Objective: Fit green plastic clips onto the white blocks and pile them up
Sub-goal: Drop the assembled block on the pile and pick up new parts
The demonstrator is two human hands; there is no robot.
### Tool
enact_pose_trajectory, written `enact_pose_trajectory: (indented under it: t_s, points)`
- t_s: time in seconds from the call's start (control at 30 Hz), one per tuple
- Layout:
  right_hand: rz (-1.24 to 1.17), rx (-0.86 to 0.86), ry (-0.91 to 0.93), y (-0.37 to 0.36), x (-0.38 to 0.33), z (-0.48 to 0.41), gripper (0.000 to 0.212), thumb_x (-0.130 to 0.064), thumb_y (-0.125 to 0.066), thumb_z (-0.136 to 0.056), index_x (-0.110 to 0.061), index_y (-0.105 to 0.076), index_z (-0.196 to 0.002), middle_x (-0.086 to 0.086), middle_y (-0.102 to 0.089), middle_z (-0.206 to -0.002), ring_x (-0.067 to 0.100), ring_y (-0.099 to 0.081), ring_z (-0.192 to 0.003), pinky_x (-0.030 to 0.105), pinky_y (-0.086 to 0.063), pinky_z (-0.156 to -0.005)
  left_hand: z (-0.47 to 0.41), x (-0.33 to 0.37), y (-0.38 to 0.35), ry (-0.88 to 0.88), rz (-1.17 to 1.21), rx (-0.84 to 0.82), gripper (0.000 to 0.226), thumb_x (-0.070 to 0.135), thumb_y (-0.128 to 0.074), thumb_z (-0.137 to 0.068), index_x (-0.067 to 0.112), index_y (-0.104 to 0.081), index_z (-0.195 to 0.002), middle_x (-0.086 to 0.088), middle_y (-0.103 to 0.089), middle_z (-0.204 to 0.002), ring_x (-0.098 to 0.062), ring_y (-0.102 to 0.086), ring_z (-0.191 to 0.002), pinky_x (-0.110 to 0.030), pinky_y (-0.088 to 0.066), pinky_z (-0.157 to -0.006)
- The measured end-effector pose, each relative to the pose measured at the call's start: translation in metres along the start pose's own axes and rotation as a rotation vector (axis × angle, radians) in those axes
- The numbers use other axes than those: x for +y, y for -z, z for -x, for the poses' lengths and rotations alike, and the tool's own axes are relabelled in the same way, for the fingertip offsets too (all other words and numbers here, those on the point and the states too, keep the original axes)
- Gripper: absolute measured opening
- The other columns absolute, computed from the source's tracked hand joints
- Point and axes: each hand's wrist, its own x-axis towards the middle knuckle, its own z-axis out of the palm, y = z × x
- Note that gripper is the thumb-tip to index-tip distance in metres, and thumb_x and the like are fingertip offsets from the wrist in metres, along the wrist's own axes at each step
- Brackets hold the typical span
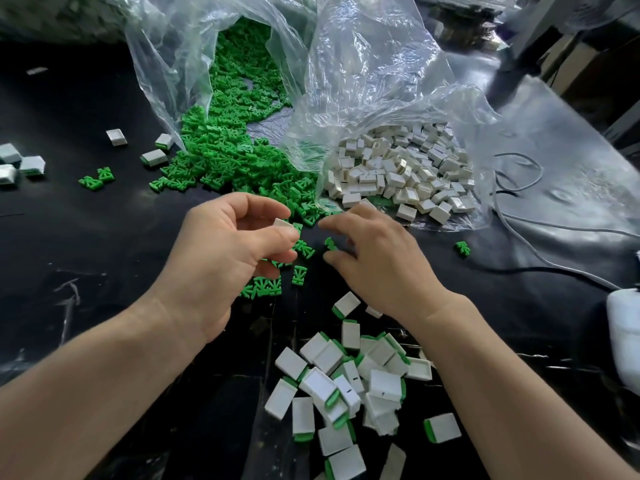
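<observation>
My left hand [221,251] pinches a small white block [284,224] between thumb and fingers above the black table. My right hand [377,261] is beside it, thumb and fingertips closed on a green clip [330,243]. Loose green clips [266,287] lie under and between my hands. A big heap of green clips [228,150] spills from a clear bag. White blocks [398,171] fill a second clear bag to the right. A pile of white blocks fitted with green clips [349,382] lies near the front, below my right wrist.
More fitted blocks [20,164] sit at the far left, with single ones [154,157] by the green heap. Grey cables [519,216] run along the right side. A white object [623,327] stands at the right edge. A stray clip [462,247] lies right of my hand.
</observation>
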Motion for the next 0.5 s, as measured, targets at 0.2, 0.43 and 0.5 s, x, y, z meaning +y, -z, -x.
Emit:
enact_pose_trajectory:
  t_s: [0.2, 0.43, 0.5]
  points:
    - [-0.095, 0.007, -0.076, 0.001, 0.005, -0.001, 0.015, -0.013, -0.060, -0.085, -0.018, -0.067, -0.097, -0.006, -0.059, -0.093, 0.015, -0.055, -0.091, 0.023, -0.038, -0.078, 0.002, 0.000, -0.001, -0.004, 0.010, -0.038, 0.019, -0.005, -0.069, -0.069, 0.013, -0.063, -0.070, -0.001, -0.068, -0.063, -0.014, -0.066, -0.055, -0.019, -0.053, -0.049]
    - [-0.756, 0.060, -0.176, 0.013, -0.002, 0.002, 0.028, -0.003, -0.071, -0.074, -0.028, -0.060, -0.075, -0.004, -0.063, -0.075, 0.012, -0.060, -0.072, 0.028, -0.052, -0.075, 0.003, -0.001, -0.003, 0.006, -0.031, -0.103, 0.021, -0.009, -0.065, -0.073, 0.012, -0.066, -0.071, -0.004, -0.065, -0.068, -0.014, -0.065, -0.058, -0.025, -0.055, -0.056]
    - [-0.813, 0.053, -0.168, 0.015, -0.004, 0.003, 0.030, 0.000, -0.073, -0.071, -0.027, -0.061, -0.077, -0.003, -0.064, -0.075, 0.010, -0.061, -0.072, 0.025, -0.054, -0.073, 0.004, -0.001, -0.003, 0.001, -0.037, -0.112, 0.020, -0.007, -0.068, -0.070, 0.013, -0.066, -0.071, -0.006, -0.065, -0.070, -0.016, -0.065, -0.058, -0.026, -0.055, -0.056]
